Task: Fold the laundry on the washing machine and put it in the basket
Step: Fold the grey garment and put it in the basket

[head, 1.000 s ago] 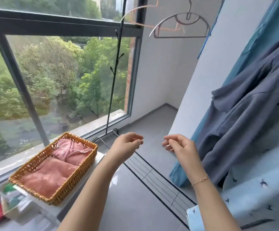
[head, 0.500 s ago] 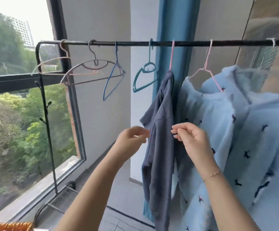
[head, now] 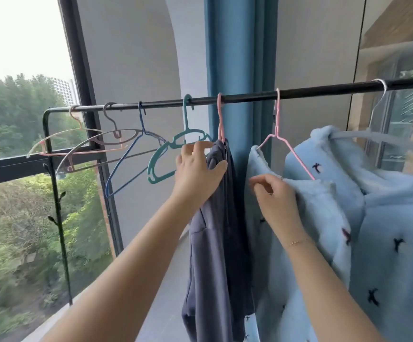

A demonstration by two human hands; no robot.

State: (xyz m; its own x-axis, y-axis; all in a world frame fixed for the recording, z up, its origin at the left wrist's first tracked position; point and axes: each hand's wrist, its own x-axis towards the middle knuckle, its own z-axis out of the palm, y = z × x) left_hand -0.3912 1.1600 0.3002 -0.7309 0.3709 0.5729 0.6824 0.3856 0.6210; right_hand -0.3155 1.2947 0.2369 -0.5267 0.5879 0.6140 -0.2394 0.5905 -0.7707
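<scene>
A grey garment (head: 215, 243) hangs from a pink hanger (head: 221, 119) on the black clothes rail (head: 249, 96). My left hand (head: 198, 169) grips the top of this garment just below the hanger hook. My right hand (head: 274, 196) is to its right with fingers curled, lying against the shoulder of a light blue fleece garment (head: 324, 218) with small dark bird marks. I see no cloth between those fingers. The fleece hangs on a second pink hanger (head: 278, 134). The basket and the washing machine are out of view.
Several empty hangers hang on the rail's left part, among them a teal one (head: 175, 154) and a blue wire one (head: 126, 164). Another light blue fleece (head: 398, 243) hangs at the right. A blue curtain (head: 240, 58) is behind the rail, and a large window (head: 15, 193) is on the left.
My view has swung up from the basket and floor to the rail. Both hands rose; the left hand took hold of the grey garment's top, and the right reached the blue fleece.
</scene>
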